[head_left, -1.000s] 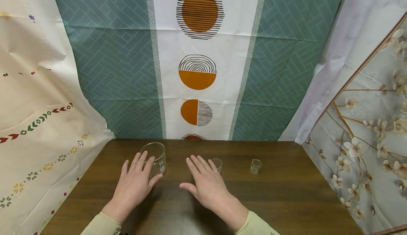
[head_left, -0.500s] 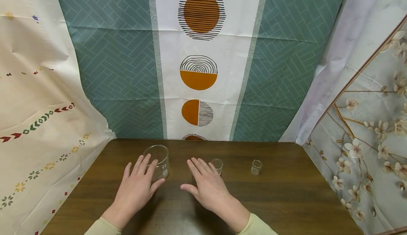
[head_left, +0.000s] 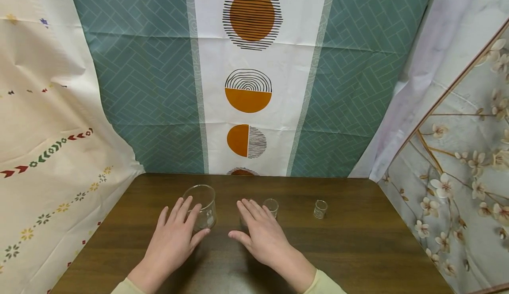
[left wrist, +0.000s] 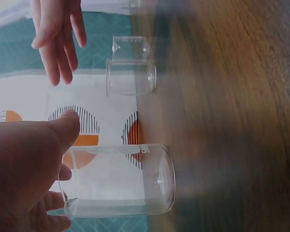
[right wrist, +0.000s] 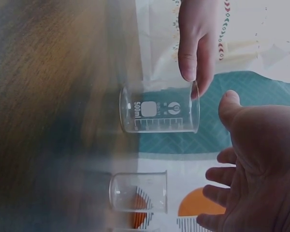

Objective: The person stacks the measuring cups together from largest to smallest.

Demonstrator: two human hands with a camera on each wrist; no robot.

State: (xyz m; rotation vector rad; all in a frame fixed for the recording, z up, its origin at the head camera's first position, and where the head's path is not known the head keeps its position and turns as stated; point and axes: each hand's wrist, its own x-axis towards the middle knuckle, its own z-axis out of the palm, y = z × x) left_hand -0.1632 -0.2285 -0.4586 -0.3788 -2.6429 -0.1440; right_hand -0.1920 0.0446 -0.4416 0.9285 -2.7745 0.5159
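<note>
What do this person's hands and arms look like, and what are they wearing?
The left hand and right hand are bare, each with four fingers and a thumb. The left sleeve and right sleeve are pale yellow-green.

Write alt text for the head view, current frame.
A person's left hand partly covers a large glass beaker on a brown wooden table, while the right hand partly hides a smaller beaker. Another small beaker stands upright farther right. Behind the table hangs a green-and-white cloth with orange circles.
</note>
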